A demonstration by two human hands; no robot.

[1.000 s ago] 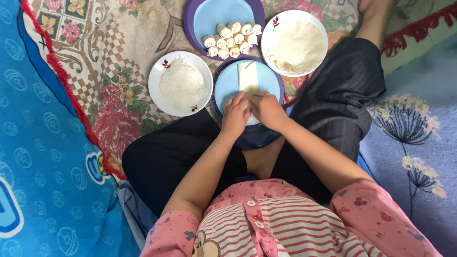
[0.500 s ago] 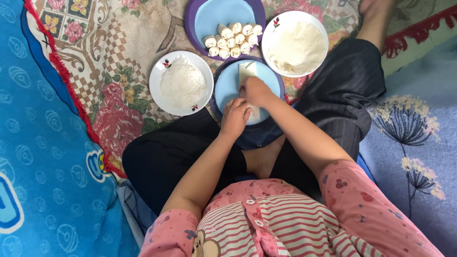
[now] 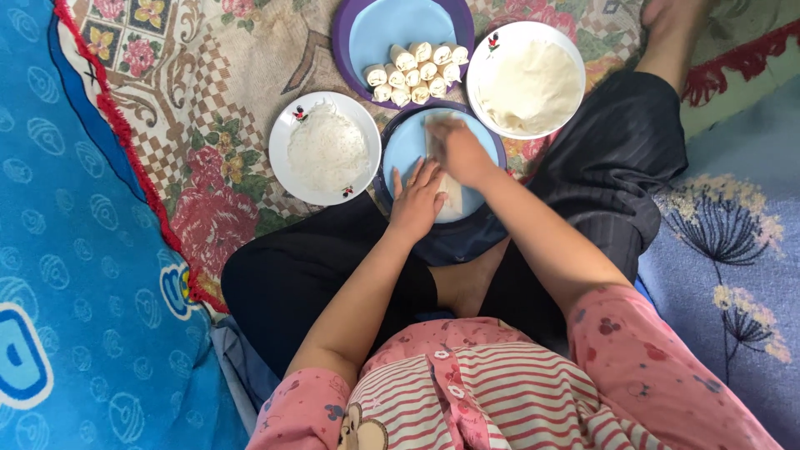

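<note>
A light blue round plate rests on my crossed legs with a pale folded wrapper sheet on it. My left hand lies flat, fingers spread, on the plate's near part beside the sheet. My right hand presses on the upper part of the sheet, fingers curled over it. Beyond, a purple tray with a blue plate carries several small white rolls.
A white plate of shredded white filling sits to the left on a floral mat. A white bowl of stacked wrappers is to the right. A blue blanket lies at left, and a bare foot at top right.
My right hand has slid forward along the sheet toward the plate's far edge. My left hand has opened flat on the plate.
</note>
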